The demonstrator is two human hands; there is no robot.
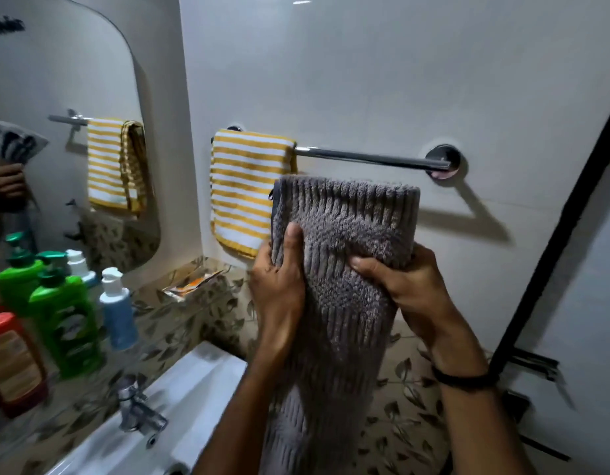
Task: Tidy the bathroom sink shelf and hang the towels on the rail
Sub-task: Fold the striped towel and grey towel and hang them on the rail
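A chrome towel rail [365, 157] runs along the white wall. Over its left end hangs a yellow-and-white striped towel [243, 186]. I hold a grey ribbed towel [344, 234] up in front of the wall, its folded top edge just below the bare part of the rail. My left hand [279, 286] grips its left edge with the thumb on the front. On the other side, my right hand [406, 286] grips the right edge. The towel's lower part hangs down between my forearms.
On the glass shelf at left stand two green pump bottles [62, 313], a blue bottle [118, 310] and a red bottle [14, 365]. A white sink [194, 382] with a chrome tap [139, 409] lies below. A mirror [56, 132] is on the left wall. Sachets [190, 286] lie in the corner.
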